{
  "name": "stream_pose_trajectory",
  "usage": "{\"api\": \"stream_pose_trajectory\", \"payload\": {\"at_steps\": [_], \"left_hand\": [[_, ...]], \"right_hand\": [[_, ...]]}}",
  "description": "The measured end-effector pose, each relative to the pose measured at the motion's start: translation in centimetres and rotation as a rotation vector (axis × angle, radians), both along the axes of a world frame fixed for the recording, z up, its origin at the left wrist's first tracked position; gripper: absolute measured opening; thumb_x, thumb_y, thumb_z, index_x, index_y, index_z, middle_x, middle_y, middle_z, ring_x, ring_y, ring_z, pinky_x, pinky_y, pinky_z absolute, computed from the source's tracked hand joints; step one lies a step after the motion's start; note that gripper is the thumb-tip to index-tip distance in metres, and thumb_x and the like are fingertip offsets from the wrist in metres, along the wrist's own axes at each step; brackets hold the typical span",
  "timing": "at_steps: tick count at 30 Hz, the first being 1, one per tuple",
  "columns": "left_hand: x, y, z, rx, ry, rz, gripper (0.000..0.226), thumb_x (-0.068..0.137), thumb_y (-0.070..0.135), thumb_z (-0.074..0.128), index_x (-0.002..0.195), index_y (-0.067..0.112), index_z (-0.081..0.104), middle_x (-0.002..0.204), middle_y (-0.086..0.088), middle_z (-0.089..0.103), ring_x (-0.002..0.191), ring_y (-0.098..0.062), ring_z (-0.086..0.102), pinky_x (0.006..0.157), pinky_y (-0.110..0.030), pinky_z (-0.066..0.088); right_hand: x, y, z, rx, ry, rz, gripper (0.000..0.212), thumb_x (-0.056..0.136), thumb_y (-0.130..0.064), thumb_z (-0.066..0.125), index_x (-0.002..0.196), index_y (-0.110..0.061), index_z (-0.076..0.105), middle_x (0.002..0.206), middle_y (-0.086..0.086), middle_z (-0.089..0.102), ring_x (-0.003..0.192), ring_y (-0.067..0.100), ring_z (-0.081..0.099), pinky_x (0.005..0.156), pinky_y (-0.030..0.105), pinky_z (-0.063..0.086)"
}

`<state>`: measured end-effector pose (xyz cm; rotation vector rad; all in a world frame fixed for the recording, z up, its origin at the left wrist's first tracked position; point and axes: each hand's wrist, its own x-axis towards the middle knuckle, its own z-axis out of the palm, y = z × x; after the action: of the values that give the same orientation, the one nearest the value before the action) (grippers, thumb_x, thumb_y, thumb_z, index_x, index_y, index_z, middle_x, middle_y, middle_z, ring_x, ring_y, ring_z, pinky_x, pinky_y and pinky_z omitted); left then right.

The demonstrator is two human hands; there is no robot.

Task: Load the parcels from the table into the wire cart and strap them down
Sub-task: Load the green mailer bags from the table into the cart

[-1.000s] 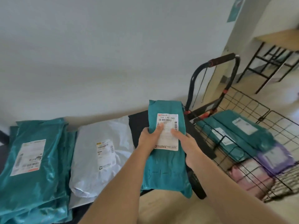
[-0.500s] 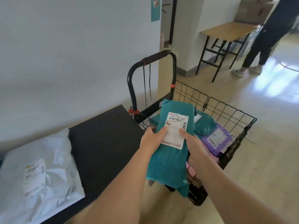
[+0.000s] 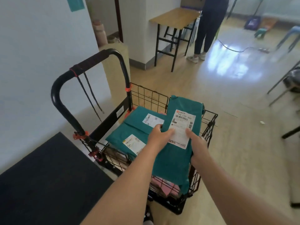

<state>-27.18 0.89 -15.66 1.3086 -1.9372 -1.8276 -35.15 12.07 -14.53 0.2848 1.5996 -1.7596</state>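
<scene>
I hold a teal parcel [image 3: 177, 158] with a white shipping label over the right side of the black wire cart [image 3: 146, 96]. My left hand [image 3: 158, 135] grips its left edge and my right hand [image 3: 197, 143] grips its right edge, both thumbs on the label. Inside the cart lie two other teal parcels [image 3: 129, 132] with labels, and a pink parcel [image 3: 164, 185] shows low at the near end. Black straps [image 3: 90, 95] hang loose from the cart's handle [image 3: 90, 62].
The black table [image 3: 45, 179] fills the lower left, against the white wall. A person [image 3: 207, 28] stands beside a wooden table [image 3: 175, 18] at the back. Chair legs [image 3: 282, 88] stand at the right, with open floor between them and the cart.
My view has swung right from the table to the cart. Both hands have carried the teal parcel from above the table to over the cart. The parcels on the table are out of view.
</scene>
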Motion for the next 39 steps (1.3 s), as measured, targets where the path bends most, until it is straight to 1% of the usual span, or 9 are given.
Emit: {"api": "stream_pose_trajectory", "payload": {"at_steps": [3, 7, 10, 15, 20, 26, 31, 35, 39], "left_hand": [[-3.4, -1.5, -1.6, 0.039, -0.024, -0.063, 0.037, 0.084, 0.04, 0.062, 0.118, 0.027, 0.053, 0.104, 0.008, 0.064, 0.091, -0.011, 0.062, 0.071, -0.028, 0.052], [-6.6, -2.0, -4.9, 0.078, -0.103, -0.175, 0.04, 0.085, 0.031, 0.06, 0.123, 0.022, 0.053, 0.116, 0.003, 0.063, 0.103, -0.018, 0.062, 0.092, -0.039, 0.053], [-8.0, -1.7, -7.6, 0.088, -0.166, -0.234, 0.038, 0.088, 0.027, 0.057, 0.125, 0.02, 0.054, 0.121, 0.002, 0.063, 0.108, -0.019, 0.06, 0.096, -0.037, 0.05], [-8.9, -1.9, -11.7, 0.056, -0.255, -0.267, 0.021, 0.09, 0.029, 0.057, 0.11, 0.026, 0.056, 0.116, 0.004, 0.064, 0.092, -0.012, 0.056, 0.077, -0.025, 0.044], [-9.3, -2.3, -14.5, 0.013, -0.335, -0.3, 0.026, 0.091, 0.027, 0.056, 0.117, 0.021, 0.058, 0.114, 0.005, 0.064, 0.086, -0.012, 0.052, 0.069, -0.023, 0.039], [-10.5, -1.6, -16.7, -0.008, -0.404, -0.338, 0.011, 0.09, 0.024, 0.058, 0.101, 0.024, 0.054, 0.11, 0.002, 0.066, 0.072, -0.007, 0.053, 0.051, -0.014, 0.038], [-10.5, -1.2, -18.3, -0.109, -0.533, -0.388, 0.044, 0.094, 0.032, 0.059, 0.132, 0.012, 0.052, 0.127, -0.008, 0.057, 0.113, -0.025, 0.057, 0.091, -0.036, 0.049], [-10.4, -0.9, -19.1, -0.101, -0.584, -0.383, 0.051, 0.095, 0.037, 0.058, 0.139, 0.013, 0.046, 0.134, -0.008, 0.052, 0.117, -0.024, 0.055, 0.09, -0.033, 0.045], [-10.5, -0.6, -19.3, -0.121, -0.562, -0.352, 0.056, 0.09, 0.042, 0.061, 0.137, 0.015, 0.047, 0.134, -0.005, 0.053, 0.116, -0.022, 0.055, 0.085, -0.031, 0.044]], "right_hand": [[-2.7, -1.7, -1.5, 0.052, -0.014, -0.057, 0.032, 0.093, -0.024, 0.064, 0.125, -0.022, 0.058, 0.104, 0.007, 0.074, 0.088, 0.029, 0.072, 0.06, 0.04, 0.061], [-4.8, -2.1, -5.1, 0.18, -0.053, -0.141, 0.032, 0.097, -0.021, 0.058, 0.129, -0.02, 0.057, 0.107, 0.008, 0.071, 0.09, 0.03, 0.07, 0.061, 0.038, 0.058], [-5.7, -1.8, -8.0, 0.297, -0.103, -0.172, 0.028, 0.096, -0.018, 0.055, 0.124, -0.016, 0.059, 0.103, 0.009, 0.07, 0.085, 0.029, 0.07, 0.057, 0.034, 0.054], [-7.0, -2.6, -12.1, 0.401, -0.177, -0.166, 0.027, 0.095, -0.012, 0.052, 0.122, -0.014, 0.059, 0.104, 0.012, 0.069, 0.087, 0.033, 0.069, 0.07, 0.043, 0.058], [-7.4, -3.5, -15.0, 0.473, -0.215, -0.176, 0.021, 0.095, -0.01, 0.051, 0.116, -0.011, 0.056, 0.093, 0.007, 0.066, 0.075, 0.026, 0.066, 0.051, 0.029, 0.05], [-8.7, -3.1, -17.4, 0.599, -0.118, -0.09, 0.028, 0.092, -0.015, 0.054, 0.119, -0.012, 0.058, 0.103, 0.007, 0.067, 0.084, 0.027, 0.066, 0.072, 0.038, 0.056], [-9.7, -2.8, -19.5, 0.644, -0.223, 0.039, 0.021, 0.094, -0.013, 0.055, 0.114, -0.006, 0.059, 0.101, 0.012, 0.067, 0.088, 0.031, 0.067, 0.079, 0.041, 0.056], [-9.6, -2.6, -20.7, 0.68, -0.205, 0.069, 0.025, 0.095, -0.017, 0.055, 0.116, -0.003, 0.059, 0.111, 0.017, 0.067, 0.095, 0.034, 0.066, 0.088, 0.046, 0.055], [-9.4, -2.7, -20.7, 0.711, -0.108, 0.0, 0.031, 0.092, -0.021, 0.061, 0.119, -0.007, 0.052, 0.108, 0.011, 0.066, 0.08, 0.026, 0.067, 0.065, 0.037, 0.056]]}}
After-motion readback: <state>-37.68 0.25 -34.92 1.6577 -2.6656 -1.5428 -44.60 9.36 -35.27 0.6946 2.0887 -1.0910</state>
